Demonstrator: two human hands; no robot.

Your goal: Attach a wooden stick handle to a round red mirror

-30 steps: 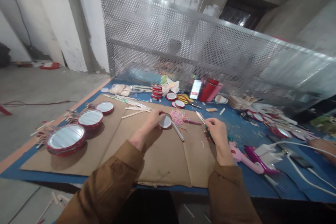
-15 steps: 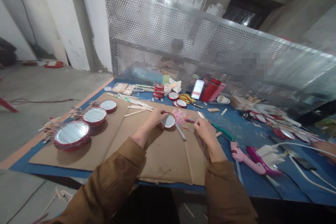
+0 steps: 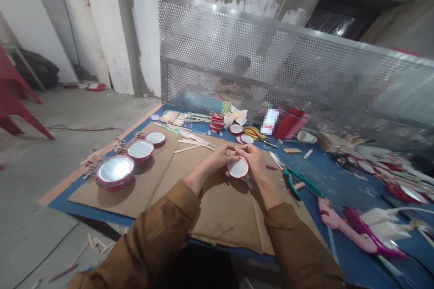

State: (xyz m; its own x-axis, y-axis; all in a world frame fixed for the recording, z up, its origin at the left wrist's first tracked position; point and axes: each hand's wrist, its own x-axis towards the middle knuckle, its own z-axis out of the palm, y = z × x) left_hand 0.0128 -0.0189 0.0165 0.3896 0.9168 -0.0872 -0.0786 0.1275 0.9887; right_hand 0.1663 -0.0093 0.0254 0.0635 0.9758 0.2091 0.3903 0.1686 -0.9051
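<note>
Both my hands meet over the brown cardboard sheet (image 3: 217, 216) and hold one small round red-rimmed lid (image 3: 238, 168) with a white face. My left hand (image 3: 222, 156) grips its left edge with curled fingers. My right hand (image 3: 254, 159) closes on its right and top edge. A white stick (image 3: 247, 183) pokes out from under the lid. Green-handled pliers (image 3: 291, 183) lie on the cardboard just right of my right hand.
Three larger red-rimmed mirrors (image 3: 115, 170) sit in a row at the left of the cardboard. Pink and purple glue guns (image 3: 342, 223) lie at the right. Red lids, wooden sticks and a red bottle (image 3: 287, 123) crowd the table's back by the perforated metal screen (image 3: 271, 63).
My right hand let go of the green-handled pliers, which now lie on the cardboard, and moved left to join the left hand on the small lid. The view shifted right.
</note>
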